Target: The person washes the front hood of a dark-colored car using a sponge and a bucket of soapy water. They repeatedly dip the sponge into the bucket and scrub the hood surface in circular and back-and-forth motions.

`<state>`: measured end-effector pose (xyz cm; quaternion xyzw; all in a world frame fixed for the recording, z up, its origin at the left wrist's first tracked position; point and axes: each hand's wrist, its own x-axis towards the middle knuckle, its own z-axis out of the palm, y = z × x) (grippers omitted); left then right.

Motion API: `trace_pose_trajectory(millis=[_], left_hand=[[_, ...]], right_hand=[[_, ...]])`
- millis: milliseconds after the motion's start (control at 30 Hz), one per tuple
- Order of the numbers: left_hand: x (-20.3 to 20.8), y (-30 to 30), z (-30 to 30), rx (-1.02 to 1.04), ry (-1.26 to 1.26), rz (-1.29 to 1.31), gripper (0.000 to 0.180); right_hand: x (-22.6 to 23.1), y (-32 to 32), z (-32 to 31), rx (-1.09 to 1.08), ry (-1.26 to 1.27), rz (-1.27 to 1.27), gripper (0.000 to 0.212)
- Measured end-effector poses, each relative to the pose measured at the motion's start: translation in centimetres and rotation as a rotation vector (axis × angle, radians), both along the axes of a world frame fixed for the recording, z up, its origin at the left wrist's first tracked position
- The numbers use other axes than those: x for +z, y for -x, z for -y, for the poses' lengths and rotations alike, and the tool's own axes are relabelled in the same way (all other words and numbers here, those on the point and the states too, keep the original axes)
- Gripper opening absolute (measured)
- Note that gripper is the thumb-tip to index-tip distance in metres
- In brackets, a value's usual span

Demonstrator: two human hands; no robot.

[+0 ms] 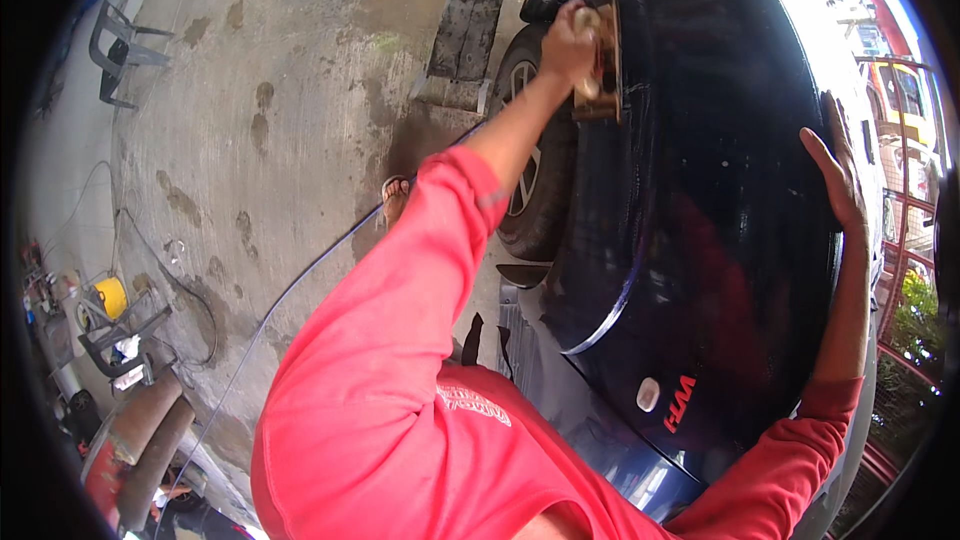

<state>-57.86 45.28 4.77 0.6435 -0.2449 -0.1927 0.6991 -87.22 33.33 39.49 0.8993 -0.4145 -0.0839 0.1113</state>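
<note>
My left hand is wrapped round the knob of a long wooden sanding block, which lies on the dark blue car fender above the front wheel. The block stands lengthwise, close to the wheel arch. My right hand rests on the upper edge of the same panel, fingers stretched out and thumb apart, holding nothing. A pale curved line runs down the fender beside the block. Nearer to me are a small oval marker light and a red badge.
A dark metal ramp lies on the stained concrete floor beyond the wheel. A blue hose crosses the floor. At the left stand a dark plastic chair and a yellow reel. A metal grille fence runs along the right.
</note>
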Motion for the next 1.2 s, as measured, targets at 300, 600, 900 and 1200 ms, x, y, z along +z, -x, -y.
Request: trace_pose_trajectory(millis=[300, 600, 900, 1200], left_hand=[[0.9, 16.3, -18.0, -0.328, 0.216, -0.599, 0.059], [1.1, 9.5, -10.4, -0.325, 0.308, -0.718, 0.058], [2.1, 5.7, -7.0, -0.248, 0.213, -0.55, 0.052], [4.0, 17.5, -17.3, -0.344, 0.319, -0.736, 0.071]], right_hand=[[0.5, -0.6, -0.8, -0.014, 0.026, -0.017, 0.104], [0.9, -1.4, -1.9, -0.028, 0.108, -0.065, 0.105], [0.8, -1.3, -1.6, -0.038, 0.112, -0.078, 0.106], [0.0, -0.7, -1.3, -0.056, 0.021, 0.069, 0.11]])
